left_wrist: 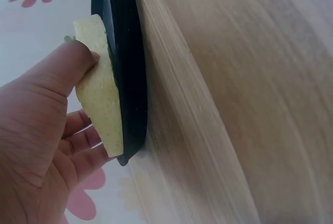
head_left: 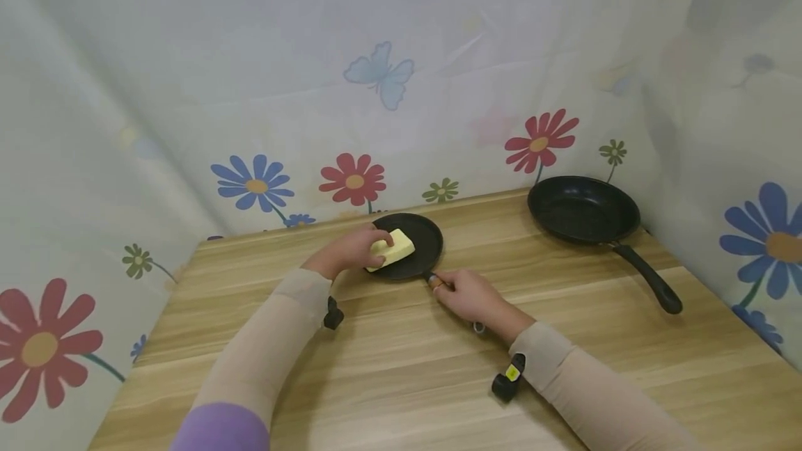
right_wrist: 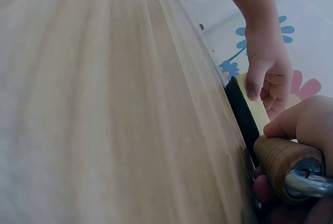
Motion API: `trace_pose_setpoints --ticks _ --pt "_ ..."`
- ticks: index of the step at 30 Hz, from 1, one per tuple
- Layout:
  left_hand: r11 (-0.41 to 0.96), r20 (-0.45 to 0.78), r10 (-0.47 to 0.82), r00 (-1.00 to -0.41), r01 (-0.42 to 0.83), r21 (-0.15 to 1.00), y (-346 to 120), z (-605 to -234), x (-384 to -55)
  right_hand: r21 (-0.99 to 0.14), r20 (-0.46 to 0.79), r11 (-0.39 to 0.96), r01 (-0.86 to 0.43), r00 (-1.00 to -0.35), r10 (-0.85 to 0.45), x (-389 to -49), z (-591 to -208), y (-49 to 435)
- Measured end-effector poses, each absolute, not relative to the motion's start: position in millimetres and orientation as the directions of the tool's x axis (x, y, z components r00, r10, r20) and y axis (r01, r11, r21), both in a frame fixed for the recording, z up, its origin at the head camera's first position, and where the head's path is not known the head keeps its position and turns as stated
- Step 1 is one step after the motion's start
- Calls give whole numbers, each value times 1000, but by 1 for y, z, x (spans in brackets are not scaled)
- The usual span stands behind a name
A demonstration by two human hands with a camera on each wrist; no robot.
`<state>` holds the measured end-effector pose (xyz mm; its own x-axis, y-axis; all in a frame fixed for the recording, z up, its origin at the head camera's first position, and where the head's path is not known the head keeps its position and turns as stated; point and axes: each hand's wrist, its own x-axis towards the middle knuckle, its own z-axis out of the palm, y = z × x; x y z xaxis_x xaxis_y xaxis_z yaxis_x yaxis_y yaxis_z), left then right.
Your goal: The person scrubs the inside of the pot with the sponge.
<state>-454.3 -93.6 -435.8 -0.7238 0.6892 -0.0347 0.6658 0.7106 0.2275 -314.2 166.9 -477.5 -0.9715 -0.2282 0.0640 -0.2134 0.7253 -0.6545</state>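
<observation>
My left hand grips a pale yellow sponge with thumb and fingers on its sides. The sponge lies against the inside of a small black frying pan, toward the pan's left edge. In the left wrist view, the thumb presses along the near side of the sponge, and the dark pan stands right behind it. My right hand holds the pan's handle, fingers wrapped round its wooden grip, which ends in a metal ring.
A larger black frying pan sits at the back right of the wooden table, its handle pointing toward the front right. Behind the table hangs a white sheet printed with flowers and a butterfly.
</observation>
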Motion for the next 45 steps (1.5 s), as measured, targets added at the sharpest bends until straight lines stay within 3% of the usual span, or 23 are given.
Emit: trace_pose_setpoints --ticks 7,14,19,25,36,45 --pt "687 -37 720 -693 705 178 -94 -435 -460 -657 55 722 -217 -969 -242 -315 -480 167" --pt "724 4 674 -738 663 190 -95 -437 -468 -659 54 721 -214 -970 -238 -315 -480 168" --pt "715 57 679 -732 676 176 -96 -441 -473 -664 49 717 -212 -969 -242 -314 -479 168" --pt "695 177 653 -737 675 247 -101 -440 -478 -649 70 726 -228 -968 -241 -313 -478 168" --pt "696 201 565 -800 593 404 -98 -438 -493 -660 61 718 -223 -968 -245 -314 -476 170" --pt "703 201 566 -800 595 390 -93 -445 -502 -657 65 710 -253 -958 -280 -314 -476 171"
